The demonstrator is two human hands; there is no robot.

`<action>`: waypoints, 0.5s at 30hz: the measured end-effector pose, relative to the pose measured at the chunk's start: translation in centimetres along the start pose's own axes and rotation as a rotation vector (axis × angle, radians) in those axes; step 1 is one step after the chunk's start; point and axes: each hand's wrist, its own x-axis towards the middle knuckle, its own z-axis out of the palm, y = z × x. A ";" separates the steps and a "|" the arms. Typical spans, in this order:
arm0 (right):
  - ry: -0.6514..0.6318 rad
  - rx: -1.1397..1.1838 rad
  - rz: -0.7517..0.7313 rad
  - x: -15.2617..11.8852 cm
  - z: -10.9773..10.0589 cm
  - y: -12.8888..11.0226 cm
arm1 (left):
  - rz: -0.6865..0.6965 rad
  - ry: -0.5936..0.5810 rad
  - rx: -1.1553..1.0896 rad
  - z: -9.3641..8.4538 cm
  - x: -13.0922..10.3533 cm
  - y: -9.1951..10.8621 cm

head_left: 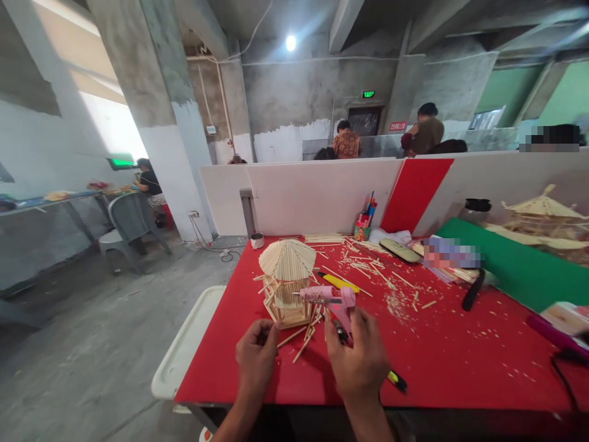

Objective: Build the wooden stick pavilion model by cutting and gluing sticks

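A small pavilion model made of thin wooden sticks, with a cone-shaped roof, stands on the red table. My right hand is wrapped round the grip of a pink glue gun, whose nozzle points left at the lower part of the model. My left hand is at the model's near left corner, fingers curled and thumb pressed in; what it pinches, if anything, is hidden. Loose sticks lie between my hands. Behind the glue gun rests a yellow utility knife.
Sticks and shavings litter the red tabletop. A pen cup and a glasses case are at the back. Another yellow-and-black tool lies near the front edge. On a green board to the right stands another stick model.
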 end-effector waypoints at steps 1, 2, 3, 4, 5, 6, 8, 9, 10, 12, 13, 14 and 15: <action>-0.012 -0.019 0.034 0.4 -0.4 0.5 | -0.004 -0.014 -0.006 0.0 -0.1 -0.1; -0.024 -0.044 0.070 0.9 -0.8 1.2 | -0.011 -0.035 -0.019 0.0 -0.2 -0.2; -0.046 -0.074 0.108 1.4 -1.2 1.9 | -0.015 -0.059 -0.027 0.1 -0.2 -0.4; -0.082 -0.106 0.152 2.0 -1.6 2.7 | -0.019 -0.084 -0.031 0.3 -0.3 -0.6; -0.138 -0.136 0.205 2.6 -2.0 3.6 | -0.022 -0.108 -0.029 0.5 -0.4 -0.7; -0.224 -0.172 0.268 3.1 -2.4 4.5 | -0.025 -0.131 -0.023 0.7 -0.4 -0.8; -0.447 -0.258 0.406 3.9 -2.9 6.3 | -0.043 -0.171 -0.011 1.2 -0.7 -1.0; -0.560 -0.306 0.467 4.0 -3.0 7.2 | -0.053 -0.193 0.005 1.5 -0.8 -1.1; -0.655 -0.348 0.516 4.1 -3.0 8.0 | -0.056 -0.215 0.030 1.7 -0.9 -1.2; -0.764 -0.405 0.579 3.7 -2.8 9.4 | -0.030 -0.268 0.099 2.1 -1.1 -1.4; -0.790 -0.422 0.597 3.4 -2.6 10.0 | -0.003 -0.302 0.138 2.3 -1.1 -1.5; -0.805 -0.434 0.610 3.1 -2.3 10.5 | 0.031 -0.336 0.176 2.4 -1.1 -1.7; -0.820 -0.447 0.620 2.8 -2.0 11.0 | 0.064 -0.372 0.211 2.6 -1.1 -1.9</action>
